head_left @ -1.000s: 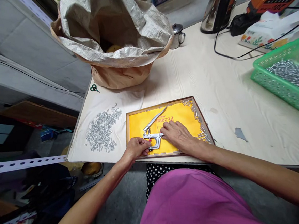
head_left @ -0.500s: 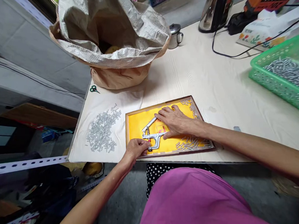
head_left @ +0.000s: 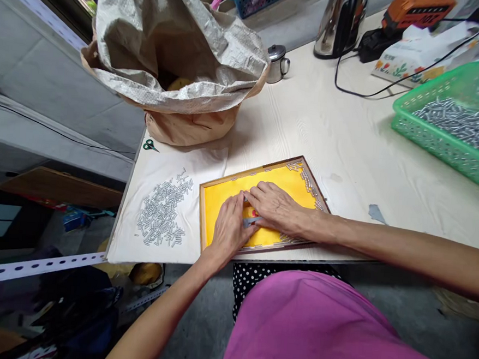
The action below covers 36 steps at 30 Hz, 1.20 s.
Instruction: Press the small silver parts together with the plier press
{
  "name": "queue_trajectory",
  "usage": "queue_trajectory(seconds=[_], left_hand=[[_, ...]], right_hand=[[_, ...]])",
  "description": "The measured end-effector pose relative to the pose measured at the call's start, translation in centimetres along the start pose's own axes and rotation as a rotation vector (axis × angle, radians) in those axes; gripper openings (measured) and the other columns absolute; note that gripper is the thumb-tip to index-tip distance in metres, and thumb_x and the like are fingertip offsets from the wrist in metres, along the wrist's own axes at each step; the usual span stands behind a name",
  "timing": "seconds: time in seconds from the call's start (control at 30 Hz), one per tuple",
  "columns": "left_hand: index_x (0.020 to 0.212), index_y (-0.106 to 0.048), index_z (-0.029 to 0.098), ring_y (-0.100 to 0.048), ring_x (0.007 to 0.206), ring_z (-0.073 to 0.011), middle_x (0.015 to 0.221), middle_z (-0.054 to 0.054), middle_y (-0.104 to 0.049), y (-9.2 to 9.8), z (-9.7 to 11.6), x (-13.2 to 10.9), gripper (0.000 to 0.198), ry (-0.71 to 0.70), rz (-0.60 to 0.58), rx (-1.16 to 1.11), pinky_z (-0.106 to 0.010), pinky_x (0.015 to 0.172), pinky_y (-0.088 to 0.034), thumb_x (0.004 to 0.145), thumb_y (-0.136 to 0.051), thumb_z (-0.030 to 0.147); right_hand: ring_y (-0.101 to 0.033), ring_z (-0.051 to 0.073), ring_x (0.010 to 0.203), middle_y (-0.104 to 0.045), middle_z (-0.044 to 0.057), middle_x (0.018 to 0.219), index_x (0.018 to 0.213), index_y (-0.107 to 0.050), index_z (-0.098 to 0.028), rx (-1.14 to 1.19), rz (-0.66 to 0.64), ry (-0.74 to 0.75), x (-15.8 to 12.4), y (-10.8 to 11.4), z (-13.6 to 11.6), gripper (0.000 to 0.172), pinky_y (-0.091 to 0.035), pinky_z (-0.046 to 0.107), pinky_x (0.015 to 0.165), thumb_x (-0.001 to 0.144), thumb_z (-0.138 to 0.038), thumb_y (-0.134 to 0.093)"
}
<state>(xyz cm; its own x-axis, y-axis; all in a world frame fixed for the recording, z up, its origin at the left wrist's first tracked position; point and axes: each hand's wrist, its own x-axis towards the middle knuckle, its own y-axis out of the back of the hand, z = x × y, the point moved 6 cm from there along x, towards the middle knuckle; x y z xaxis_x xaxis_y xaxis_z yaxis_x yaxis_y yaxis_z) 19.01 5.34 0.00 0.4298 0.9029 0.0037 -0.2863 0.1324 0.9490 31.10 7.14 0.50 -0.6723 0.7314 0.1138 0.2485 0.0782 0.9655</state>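
Pliers [head_left: 249, 221], one pair, lie in the yellow tray [head_left: 240, 175] at the table's [head_left: 348, 154] near edge. Only a grey sliver and a red spot show between the two hands, so their long axis and heading cannot be told. The left hand [head_left: 230, 228] covers them from the near side; whether its fingers close on them cannot be told. The right hand [head_left: 276, 206] lies flat, palm down, fingers spread. One tray, one green basket [head_left: 439, 144], one sack [head_left: 178, 49], one pair of scissors [head_left: 149, 146]; the pins [head_left: 163, 210] are too many to count.
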Motion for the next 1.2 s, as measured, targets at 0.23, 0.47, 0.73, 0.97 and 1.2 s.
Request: queue_trajectory(seconds=[0.23, 0.47, 0.73, 0.97, 1.2], left_hand=[[0.130, -0.053, 0.013, -0.058, 0.109, -0.0303, 0.119, -0.016, -0.065, 0.0, 0.6, 2.0, 0.052, 0.038, -0.066, 0.157, -0.044, 0.098, -0.046, 0.081, -0.066, 0.021], [0.096, -0.066, 0.019, -0.060, 0.097, -0.0272, 0.096, -0.011, -0.069, -0.5, 1.0, 2.4, 0.010, 0.094, -0.195, 0.156, -0.036, 0.085, -0.048, 0.087, -0.063, 0.023], [0.114, -0.072, 0.020, -0.064, 0.092, -0.0243, 0.098, -0.008, -0.070, -0.4, -2.0, 4.4, 0.036, 0.039, -0.222, -0.176, -0.033, 0.084, -0.049, 0.080, -0.072, 0.031], [0.096, -0.078, 0.016, -0.068, 0.083, -0.0214, 0.088, -0.005, -0.076, 0.3, -2.8, 5.8, 0.019, 0.291, 0.038, -0.437, -0.029, 0.077, -0.050, 0.088, -0.061, 0.019], [0.102, -0.076, 0.017, -0.065, 0.098, -0.0214, 0.104, -0.010, -0.073, 6.1, -4.6, 3.0, 0.023, 0.244, 0.264, -0.208, -0.031, 0.091, -0.048, 0.095, -0.055, 0.025]], right_hand=[[-0.052, 0.026, 0.096, -0.064, 0.016, 0.103, 0.112, -0.062, -0.010, -0.110, -0.029, -0.084, -0.2, 0.0, -0.2, 0.035, -0.038, 0.038, 0.079, 0.092, -0.002, -0.035], [-0.055, 0.021, 0.084, -0.065, 0.012, 0.089, 0.096, -0.064, -0.012, -0.076, -0.081, -0.008, -1.0, -1.6, 0.6, 0.024, -0.036, 0.034, 0.074, 0.094, -0.005, -0.041], [-0.052, 0.027, 0.103, -0.062, 0.015, 0.113, 0.120, -0.058, -0.014, -0.065, 0.086, -0.028, -2.8, -1.2, 1.1, 0.032, -0.040, 0.040, 0.086, 0.094, -0.033, -0.056], [-0.053, 0.023, 0.088, -0.065, 0.008, 0.089, 0.099, -0.062, -0.018, -0.110, 0.094, 0.083, -4.0, -1.0, -0.5, 0.023, -0.036, 0.037, 0.079, 0.098, -0.012, -0.040], [-0.053, 0.019, 0.072, -0.062, 0.004, 0.081, 0.090, -0.056, -0.022, -0.002, 0.246, -0.053, -7.3, 0.1, 2.3, 0.027, -0.033, 0.035, 0.074, 0.102, -0.018, -0.032]])
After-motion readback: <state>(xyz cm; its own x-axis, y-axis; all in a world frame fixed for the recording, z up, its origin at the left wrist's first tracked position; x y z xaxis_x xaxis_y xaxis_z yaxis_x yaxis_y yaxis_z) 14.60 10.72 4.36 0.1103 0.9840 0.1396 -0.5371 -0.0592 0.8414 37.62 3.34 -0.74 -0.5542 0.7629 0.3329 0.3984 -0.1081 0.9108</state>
